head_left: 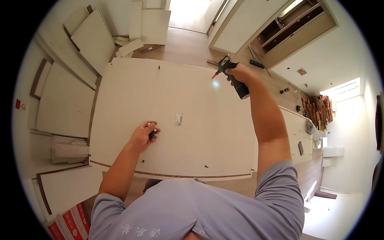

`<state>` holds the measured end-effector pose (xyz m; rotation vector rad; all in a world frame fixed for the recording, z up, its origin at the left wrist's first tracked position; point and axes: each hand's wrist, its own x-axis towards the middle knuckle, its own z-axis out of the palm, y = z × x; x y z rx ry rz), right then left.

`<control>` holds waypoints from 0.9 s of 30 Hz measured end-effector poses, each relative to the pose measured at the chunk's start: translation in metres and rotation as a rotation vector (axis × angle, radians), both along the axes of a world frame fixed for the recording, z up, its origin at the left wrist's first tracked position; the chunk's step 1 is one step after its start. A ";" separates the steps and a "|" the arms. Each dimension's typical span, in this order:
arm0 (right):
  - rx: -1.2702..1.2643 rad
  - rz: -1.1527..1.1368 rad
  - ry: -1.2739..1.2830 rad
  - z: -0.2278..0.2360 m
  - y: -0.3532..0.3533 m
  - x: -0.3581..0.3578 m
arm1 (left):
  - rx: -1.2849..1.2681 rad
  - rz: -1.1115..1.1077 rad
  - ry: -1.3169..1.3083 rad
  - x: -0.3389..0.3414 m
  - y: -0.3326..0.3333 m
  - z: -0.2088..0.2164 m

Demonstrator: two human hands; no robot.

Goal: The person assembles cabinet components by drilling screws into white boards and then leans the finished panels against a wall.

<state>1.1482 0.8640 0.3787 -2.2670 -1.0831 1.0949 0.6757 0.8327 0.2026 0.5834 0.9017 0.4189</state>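
A small white label (179, 119) with a black barcode lies on the middle of the white panel (180, 90); its fine print is too small to read. Nearer the wearer than the panel, the grey shirt (168, 206) bears a short row of white characters. Beyond the panel's near left corner, red-and-white cartons (71, 225) carry printed characters and emblems.

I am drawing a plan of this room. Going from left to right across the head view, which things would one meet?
Red-and-white packaging, left hand, small label, small dark fitting, cordless driver, bundle of wood strips.
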 end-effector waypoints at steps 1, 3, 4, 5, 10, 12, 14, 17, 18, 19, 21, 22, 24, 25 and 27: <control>-0.026 -0.003 -0.035 0.005 0.006 -0.002 | -0.001 -0.023 -0.016 0.001 0.002 0.002; -0.067 -0.025 -0.038 0.004 0.011 -0.014 | -0.007 -0.074 -0.012 -0.001 0.004 0.005; -0.050 -0.043 -0.014 0.006 0.013 -0.017 | -0.001 -0.092 -0.001 0.000 0.005 0.006; -0.052 -0.076 0.013 0.005 0.011 -0.020 | -0.002 -0.115 0.019 -0.001 0.004 0.005; -0.028 -0.198 0.012 0.007 0.006 -0.027 | 0.028 -0.126 -0.029 -0.006 0.002 -0.001; -0.026 -0.176 -0.015 0.004 0.007 -0.031 | 0.039 -0.134 -0.037 -0.007 0.001 -0.004; -0.028 -0.113 -0.056 0.001 0.011 -0.036 | 0.040 -0.149 -0.029 -0.008 0.001 -0.006; -0.064 -0.102 -0.083 0.002 0.015 -0.043 | 0.045 -0.166 -0.005 -0.007 0.001 -0.006; -0.089 -0.111 -0.080 0.004 0.015 -0.045 | 0.040 -0.174 -0.007 -0.007 0.001 -0.006; -0.054 -0.115 -0.075 0.007 0.013 -0.046 | 0.038 -0.170 -0.008 -0.007 0.001 -0.005; 0.003 -0.125 -0.039 0.014 0.005 -0.051 | -0.011 -0.145 -0.041 -0.007 0.005 -0.002; 0.083 -0.127 -0.013 0.018 -0.003 -0.055 | -0.067 -0.121 -0.074 -0.008 0.006 -0.001; 0.225 -0.146 0.045 0.023 -0.033 -0.067 | -0.177 -0.060 -0.123 -0.008 0.008 0.001; 0.260 -0.138 0.163 0.021 -0.052 -0.079 | -0.226 -0.018 -0.146 -0.006 0.009 0.002; 0.317 -0.103 0.405 0.017 -0.100 -0.108 | -0.243 0.029 -0.183 -0.002 0.008 0.002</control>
